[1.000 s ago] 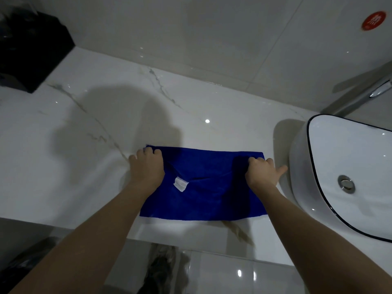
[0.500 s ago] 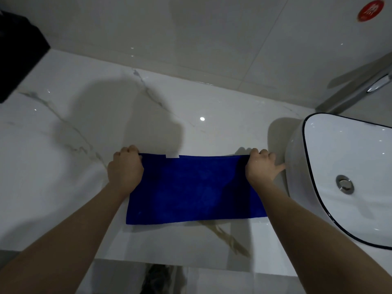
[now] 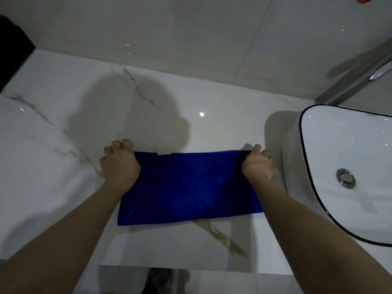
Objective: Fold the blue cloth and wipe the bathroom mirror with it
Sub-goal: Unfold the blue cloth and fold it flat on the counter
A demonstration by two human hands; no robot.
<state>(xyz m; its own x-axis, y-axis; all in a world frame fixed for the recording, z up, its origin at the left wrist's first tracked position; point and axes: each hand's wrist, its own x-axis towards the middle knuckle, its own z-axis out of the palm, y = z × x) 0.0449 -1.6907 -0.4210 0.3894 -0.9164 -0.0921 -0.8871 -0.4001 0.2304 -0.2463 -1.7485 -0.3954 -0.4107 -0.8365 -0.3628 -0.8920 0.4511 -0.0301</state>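
1. The blue cloth (image 3: 191, 187) lies flat as a wide strip on the marble bench (image 3: 53, 166), just left of the basin (image 3: 291, 158).
2. The left hand (image 3: 119, 164) grips its far left corner, fingers curled.
3. The right hand (image 3: 257, 164) grips the far right corner likewise.

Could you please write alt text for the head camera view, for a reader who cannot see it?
The left hand and right hand grip the far corners of a blue cloth lying flat on a white marble counter. A white basin stands to its right.
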